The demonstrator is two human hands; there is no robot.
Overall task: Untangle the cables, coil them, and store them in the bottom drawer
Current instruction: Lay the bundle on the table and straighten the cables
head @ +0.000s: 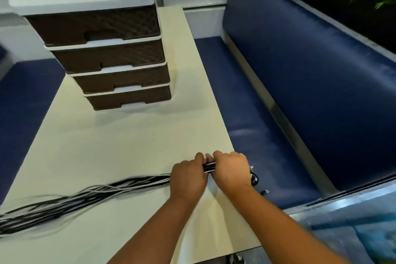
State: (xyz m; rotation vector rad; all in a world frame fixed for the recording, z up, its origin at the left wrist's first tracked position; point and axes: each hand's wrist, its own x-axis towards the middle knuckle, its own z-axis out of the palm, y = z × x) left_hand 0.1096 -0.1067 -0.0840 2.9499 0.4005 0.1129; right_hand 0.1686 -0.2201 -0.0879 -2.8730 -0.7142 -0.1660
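Both hands sit side by side at the right edge of the desk [128, 146], well in front of the drawer unit [111, 55], and each grip is curled tight around the same bundle of cables [85, 196]. The left hand [188, 178] pinches the bundle just where the long run of black and white strands reaches it, and the right hand [232, 170] clamps the short stretch beside it, so only a small length shows between the two. Holding them this close probably keeps the ends lined up and gives a firm starting point for the first loop of a coil. Past the right hand a few plug ends [255, 179] hang off the desk edge, over the blue bench seat [257, 135], likely left free so they do not get wound in. The rest of the bundle trails away from the hands, leftward and towards the near-left corner of the desk, laid out roughly straight, which suggests the untangling is largely done and coiling not yet begun. The bottom drawer [132, 99] of the unit looks closed.
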